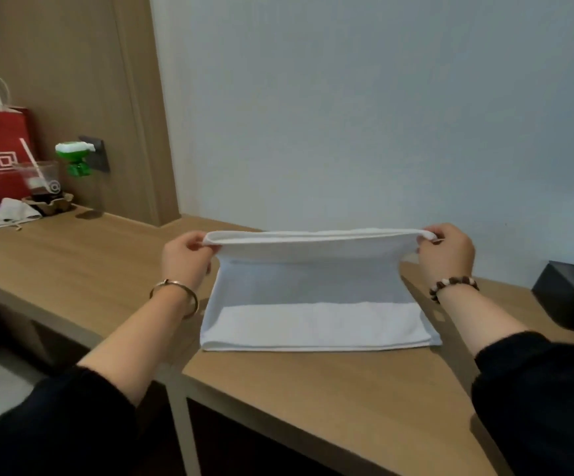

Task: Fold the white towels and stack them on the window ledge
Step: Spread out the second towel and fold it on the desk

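Pinching the white towel (313, 324) at both far corners: left grip (186, 257) & right grip (446, 257) each clamped on its raised edge, pulled taut. Near half lies flat on the table (278, 389), prob. so the next fold lands square.

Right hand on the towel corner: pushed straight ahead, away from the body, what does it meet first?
Likely the pale wall; nothing shows between it and the right hand, though depth is hard to judge.
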A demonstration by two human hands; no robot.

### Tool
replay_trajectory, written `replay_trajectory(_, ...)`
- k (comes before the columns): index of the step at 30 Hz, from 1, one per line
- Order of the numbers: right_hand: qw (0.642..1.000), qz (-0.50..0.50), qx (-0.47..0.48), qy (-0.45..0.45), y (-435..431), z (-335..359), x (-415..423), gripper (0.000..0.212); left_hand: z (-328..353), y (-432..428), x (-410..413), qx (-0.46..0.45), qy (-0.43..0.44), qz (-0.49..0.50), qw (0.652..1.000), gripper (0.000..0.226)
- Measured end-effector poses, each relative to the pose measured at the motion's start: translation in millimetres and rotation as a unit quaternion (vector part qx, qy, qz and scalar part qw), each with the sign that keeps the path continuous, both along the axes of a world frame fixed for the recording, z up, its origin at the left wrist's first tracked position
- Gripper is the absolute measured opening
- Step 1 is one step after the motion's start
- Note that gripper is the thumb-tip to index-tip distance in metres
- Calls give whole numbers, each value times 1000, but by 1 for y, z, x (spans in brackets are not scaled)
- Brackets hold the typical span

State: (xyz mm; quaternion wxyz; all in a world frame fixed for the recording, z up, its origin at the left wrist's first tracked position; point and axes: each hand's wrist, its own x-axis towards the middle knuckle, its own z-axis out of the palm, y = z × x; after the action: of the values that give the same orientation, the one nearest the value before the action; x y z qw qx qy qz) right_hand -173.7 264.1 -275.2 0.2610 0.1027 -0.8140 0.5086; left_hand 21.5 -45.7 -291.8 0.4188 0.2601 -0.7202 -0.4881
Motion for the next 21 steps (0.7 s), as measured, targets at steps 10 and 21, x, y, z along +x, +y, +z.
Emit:
replay_trajectory(10, 970, 119, -56, -205, 45, -43, 54, 19, -49, 64, 60, 103, -39, -17, 994, 24)
replay_trajectory(21, 952, 144, 66, -263, 50, -43, 61, 11, -57, 71, 54, -41, -121, 66, 990, 10)
